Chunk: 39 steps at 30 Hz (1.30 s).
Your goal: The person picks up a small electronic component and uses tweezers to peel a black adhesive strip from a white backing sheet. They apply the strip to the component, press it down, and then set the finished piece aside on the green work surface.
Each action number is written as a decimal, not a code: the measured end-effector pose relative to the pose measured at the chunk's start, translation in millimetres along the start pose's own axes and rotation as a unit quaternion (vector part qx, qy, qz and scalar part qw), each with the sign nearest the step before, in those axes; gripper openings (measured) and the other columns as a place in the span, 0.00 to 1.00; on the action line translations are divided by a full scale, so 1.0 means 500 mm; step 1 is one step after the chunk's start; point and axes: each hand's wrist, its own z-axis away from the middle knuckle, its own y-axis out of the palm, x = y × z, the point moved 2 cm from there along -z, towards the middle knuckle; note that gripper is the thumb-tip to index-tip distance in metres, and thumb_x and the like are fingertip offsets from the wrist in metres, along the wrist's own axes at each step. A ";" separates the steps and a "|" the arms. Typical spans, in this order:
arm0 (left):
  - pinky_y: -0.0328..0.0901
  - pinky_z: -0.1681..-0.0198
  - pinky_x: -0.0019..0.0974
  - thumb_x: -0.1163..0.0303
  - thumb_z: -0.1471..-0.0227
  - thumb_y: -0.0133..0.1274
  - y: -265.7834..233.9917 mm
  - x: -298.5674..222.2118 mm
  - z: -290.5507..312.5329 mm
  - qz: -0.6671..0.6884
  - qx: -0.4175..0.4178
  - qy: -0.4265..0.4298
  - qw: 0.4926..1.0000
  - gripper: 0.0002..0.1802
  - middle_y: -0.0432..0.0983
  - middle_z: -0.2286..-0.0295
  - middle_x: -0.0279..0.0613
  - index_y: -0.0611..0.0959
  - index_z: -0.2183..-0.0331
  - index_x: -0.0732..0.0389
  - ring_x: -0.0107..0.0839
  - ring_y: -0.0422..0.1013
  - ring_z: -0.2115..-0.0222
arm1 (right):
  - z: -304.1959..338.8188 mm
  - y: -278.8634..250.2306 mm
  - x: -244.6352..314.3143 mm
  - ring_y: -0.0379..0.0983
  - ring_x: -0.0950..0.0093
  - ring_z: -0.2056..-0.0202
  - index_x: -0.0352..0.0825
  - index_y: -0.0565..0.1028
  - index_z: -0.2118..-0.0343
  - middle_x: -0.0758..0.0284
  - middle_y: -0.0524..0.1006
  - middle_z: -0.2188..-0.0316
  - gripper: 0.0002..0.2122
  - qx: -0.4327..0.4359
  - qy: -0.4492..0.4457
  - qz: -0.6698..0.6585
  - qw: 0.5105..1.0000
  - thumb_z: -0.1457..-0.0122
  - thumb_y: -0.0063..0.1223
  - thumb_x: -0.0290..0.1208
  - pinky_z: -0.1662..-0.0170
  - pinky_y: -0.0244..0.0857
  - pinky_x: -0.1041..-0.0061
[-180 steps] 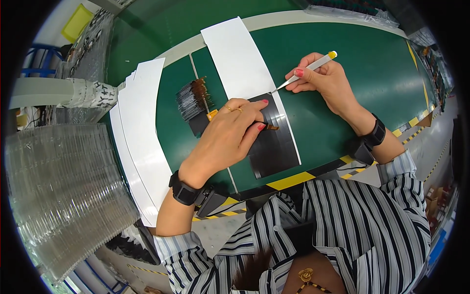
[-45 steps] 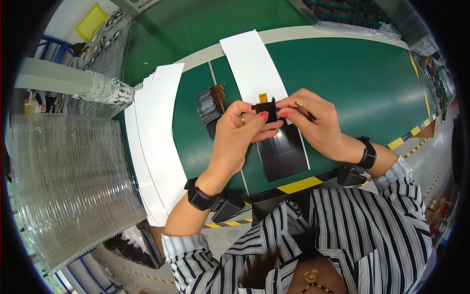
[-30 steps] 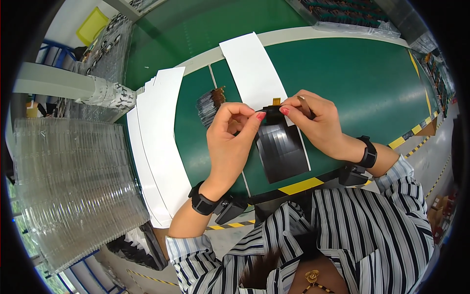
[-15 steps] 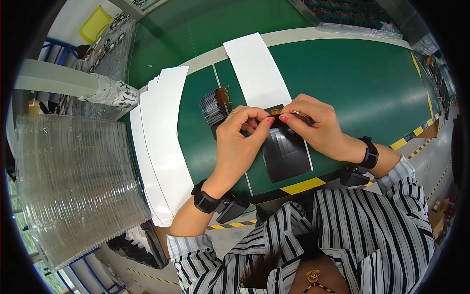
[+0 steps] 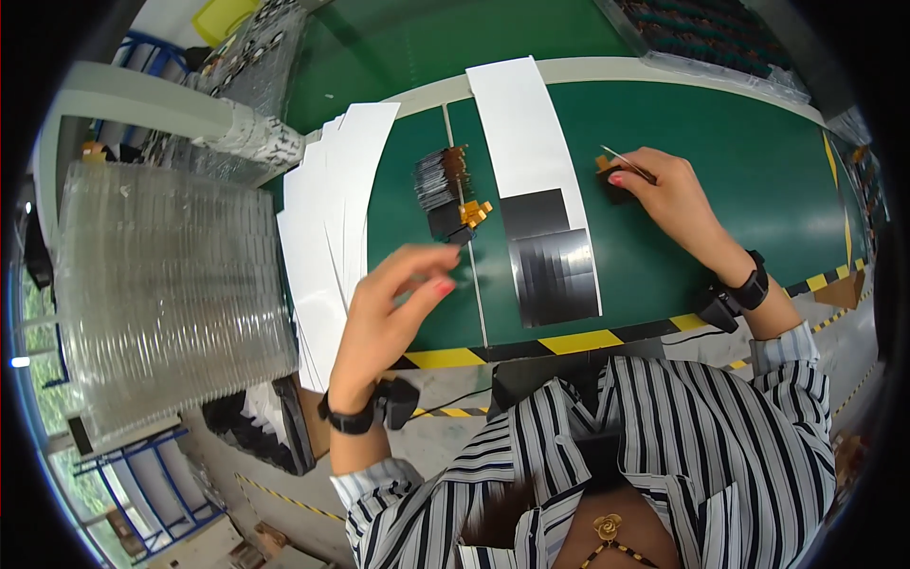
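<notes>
My right hand (image 5: pixel 675 194), off to the right above the green mat, pinches a dark piece (image 5: pixel 619 186) with an orange tab. A thin silver pointed tool (image 5: pixel 627 159) sticks out of the same grip. Fingers apart and holding nothing, my left hand (image 5: pixel 389 308) hovers left of the thin mat divider, slightly blurred. Just beyond it lie orange-tabbed flex parts (image 5: pixel 474 212) and a row of thin dark strips (image 5: pixel 439 177) with brown ends. Between the hands, a glossy black sheet (image 5: pixel 553 280) and a smaller black sheet (image 5: pixel 536 214) rest on a long white sheet (image 5: pixel 517 114).
Overlapping white sheets (image 5: pixel 327 209) fan out at the left of the green mat (image 5: pixel 720 142). Farther left stands a tall stack of clear plastic trays (image 5: pixel 175 284). Yellow-black tape (image 5: pixel 578 339) marks the near edge. A tray of dark parts (image 5: pixel 706 38) sits at the far right.
My hands have parted from above the black sheets. The right moved right with the dark piece and the pointed tool; the left moved left and opened. The view has shifted slightly.
</notes>
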 end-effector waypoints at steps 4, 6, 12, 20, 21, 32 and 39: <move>0.62 0.65 0.26 0.79 0.57 0.49 -0.030 0.017 0.153 -0.167 0.000 -0.082 0.983 0.16 0.71 0.65 0.42 0.73 0.61 0.65 0.28 0.68 0.68 | 0.007 -0.010 -0.031 0.67 0.77 0.73 0.28 0.71 0.67 0.63 0.71 0.72 0.07 -0.102 -0.092 0.068 0.988 0.49 0.47 0.21 0.71 0.60 0.84; 0.62 0.63 0.27 0.79 0.57 0.50 -0.054 0.024 0.216 -0.218 -0.049 -0.106 0.969 0.17 0.70 0.64 0.43 0.73 0.61 0.65 0.30 0.68 0.67 | 0.010 -0.010 -0.025 0.67 0.76 0.72 0.28 0.71 0.67 0.63 0.71 0.71 0.06 -0.110 -0.114 0.019 0.987 0.49 0.47 0.20 0.70 0.60 0.83; 0.55 0.52 0.36 0.73 0.57 0.52 -0.077 0.109 0.255 -0.465 -0.206 -0.033 0.861 0.22 0.63 0.55 0.49 0.71 0.57 0.64 0.44 0.60 0.54 | 0.048 -0.002 -0.014 0.67 0.75 0.71 0.28 0.71 0.68 0.64 0.70 0.71 0.06 -0.113 -0.183 -0.043 0.976 0.49 0.45 0.17 0.69 0.60 0.83; 0.46 0.46 0.42 0.66 0.52 0.47 -0.156 0.209 0.106 -0.508 -0.141 0.055 0.848 0.26 0.53 0.49 0.53 0.63 0.51 0.64 0.52 0.50 0.48 | 0.058 -0.005 0.030 0.69 0.73 0.73 0.29 0.71 0.68 0.62 0.70 0.71 0.07 -0.067 -0.219 -0.035 0.973 0.51 0.46 0.17 0.72 0.61 0.82; 0.48 0.48 0.43 0.65 0.52 0.47 -0.160 0.209 0.077 -0.516 -0.158 0.071 0.839 0.26 0.54 0.50 0.54 0.64 0.52 0.65 0.52 0.51 0.49 | 0.061 -0.005 0.042 0.69 0.73 0.73 0.29 0.71 0.68 0.62 0.70 0.71 0.07 -0.069 -0.220 -0.031 0.972 0.51 0.46 0.17 0.72 0.61 0.82; 0.53 0.51 0.44 0.59 0.57 0.52 -0.115 0.176 0.103 -0.510 -0.227 0.031 0.829 0.27 0.62 0.55 0.55 0.70 0.57 0.66 0.52 0.57 0.53 | -0.058 0.196 0.317 0.71 0.66 0.75 0.32 0.67 0.59 0.64 0.68 0.59 0.17 0.019 -0.420 0.160 0.893 0.56 0.47 0.21 0.74 0.66 0.73; 0.57 0.54 0.46 0.60 0.60 0.54 -0.096 0.172 0.173 -0.525 -0.188 0.086 0.826 0.27 0.62 0.55 0.52 0.71 0.57 0.60 0.51 0.58 0.53 | -0.210 0.442 0.329 0.73 0.65 0.69 0.33 0.66 0.57 0.63 0.67 0.55 0.16 0.170 -0.419 0.327 0.830 0.52 0.40 0.24 0.69 0.67 0.68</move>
